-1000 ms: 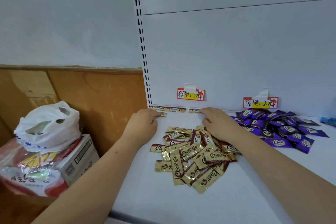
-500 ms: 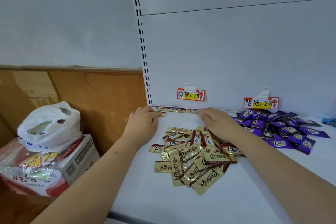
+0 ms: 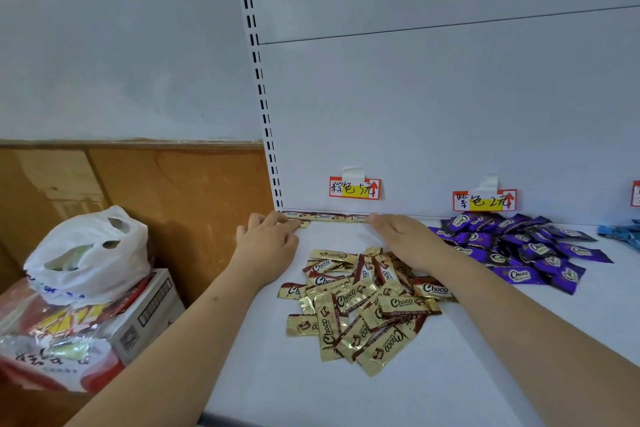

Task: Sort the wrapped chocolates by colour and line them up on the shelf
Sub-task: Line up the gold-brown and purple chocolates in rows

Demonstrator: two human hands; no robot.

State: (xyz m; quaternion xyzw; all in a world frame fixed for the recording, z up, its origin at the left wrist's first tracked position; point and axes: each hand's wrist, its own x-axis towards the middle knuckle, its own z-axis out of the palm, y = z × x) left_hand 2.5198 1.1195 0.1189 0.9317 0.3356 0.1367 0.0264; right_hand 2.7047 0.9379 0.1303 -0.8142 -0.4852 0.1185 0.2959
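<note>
A loose heap of gold-and-brown wrapped chocolates [image 3: 360, 305] lies in the middle of the white shelf [image 3: 346, 399]. A short row of the same gold chocolates [image 3: 325, 217] runs along the back panel. My left hand [image 3: 268, 241] rests flat at the row's left end, fingertips on a gold chocolate [image 3: 303, 224] just in front of it. My right hand [image 3: 403, 236] lies flat at the row's right end, fingertips touching the last piece. A pile of purple chocolates [image 3: 519, 246] sits to the right. Some blue chocolates [image 3: 623, 234] show at the far right edge.
Two handwritten price tags [image 3: 355, 188] [image 3: 485, 200] are taped to the back panel above the piles. Left of the shelf stands a cardboard box [image 3: 145, 315] with a white plastic bag [image 3: 86, 253] and a red snack packet [image 3: 52, 340] on it, against a wooden panel.
Both hands have slid slightly further back and pressed the gold chocolates closer against the back panel, so the row now sits tight in the corner. The heaps have not moved.
</note>
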